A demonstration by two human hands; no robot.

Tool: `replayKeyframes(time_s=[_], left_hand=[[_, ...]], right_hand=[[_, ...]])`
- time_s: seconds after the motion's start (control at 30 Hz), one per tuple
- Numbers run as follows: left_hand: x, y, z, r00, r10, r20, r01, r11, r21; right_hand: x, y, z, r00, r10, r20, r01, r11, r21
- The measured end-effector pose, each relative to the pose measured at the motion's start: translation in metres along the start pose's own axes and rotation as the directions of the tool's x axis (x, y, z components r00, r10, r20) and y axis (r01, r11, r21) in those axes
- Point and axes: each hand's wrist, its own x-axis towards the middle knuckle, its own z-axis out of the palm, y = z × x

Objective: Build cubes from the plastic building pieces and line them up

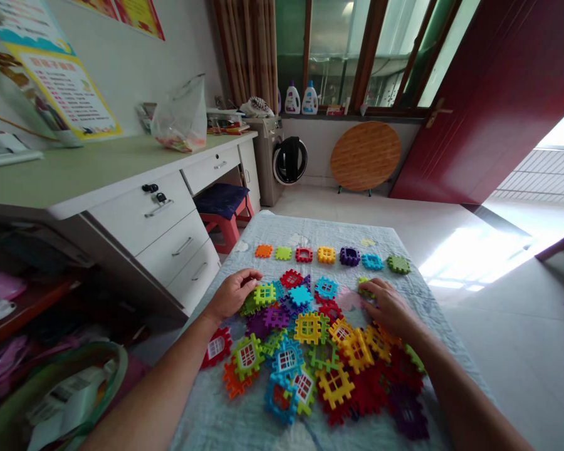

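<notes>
A heap of colourful plastic building blocks (pixel 307 327), square with notched edges, lies on the cloth-covered table. My left hand (pixel 235 292) is at the heap's left edge, its fingers loosely bent and the thumb a little apart, beside a lime-green window block (pixel 265 294). Nothing shows between those fingers. On the right, my right hand (pixel 389 305) has its fingers closed over a lime-green block (pixel 366 287), which is partly hidden beneath them. Beyond the heap runs a row of blocks in several colours, among them an orange block (pixel 264 251) and a dark purple block (pixel 349 256).
A pale blue patterned cloth (pixel 338 227) covers the table. To the left stands a white desk (pixel 164 241) with a plastic bag (pixel 182 119) on it, and a red stool (pixel 225 213) beneath. A washing machine (pixel 269 156) and a round wooden tabletop (pixel 365 155) are behind.
</notes>
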Motion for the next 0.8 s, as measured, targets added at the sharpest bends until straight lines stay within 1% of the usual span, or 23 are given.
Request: replayKeyframes(time_s=[0.1, 0.2, 0.23, 0.3, 0.4, 0.57, 0.67, 0.8], left_hand=[[-0.002, 0.005, -0.008, 0.997, 0.015, 0.077, -0.015, 1.0, 0.005], [-0.004, 0.012, -0.018, 0.977, 0.079, 0.196, -0.102, 0.989, 0.11], [-0.005, 0.013, -0.021, 0.97, 0.096, 0.222, -0.13, 0.981, 0.142], [-0.006, 0.013, -0.025, 0.965, 0.114, 0.235, -0.16, 0.969, 0.188], [-0.007, 0.011, -0.023, 0.966, 0.114, 0.231, -0.165, 0.962, 0.219], [-0.009, 0.016, -0.012, 0.969, 0.139, 0.202, -0.195, 0.936, 0.292], [-0.009, 0.02, -0.012, 0.974, 0.174, 0.143, -0.211, 0.927, 0.309], [-0.006, 0.014, -0.017, 0.98, 0.198, 0.021, -0.196, 0.936, 0.292]], right_hand=[[0.0, -0.001, 0.002, 1.0, 0.001, -0.029, -0.001, 1.0, -0.005], [-0.001, 0.001, 0.004, 0.999, 0.0, -0.034, 0.0, 1.0, -0.012], [-0.001, 0.001, 0.005, 0.999, 0.0, -0.035, -0.001, 1.0, -0.015], [0.0, 0.002, 0.006, 0.999, -0.002, -0.038, 0.001, 1.0, -0.021], [0.0, 0.002, 0.007, 0.999, -0.003, -0.049, 0.001, 1.0, -0.03], [-0.001, 0.003, 0.009, 0.999, 0.002, -0.053, -0.004, 0.999, -0.04], [0.0, 0.004, 0.01, 0.999, -0.007, -0.051, 0.004, 0.999, -0.044], [0.0, 0.005, 0.011, 0.999, -0.008, -0.054, 0.005, 0.998, -0.058]])
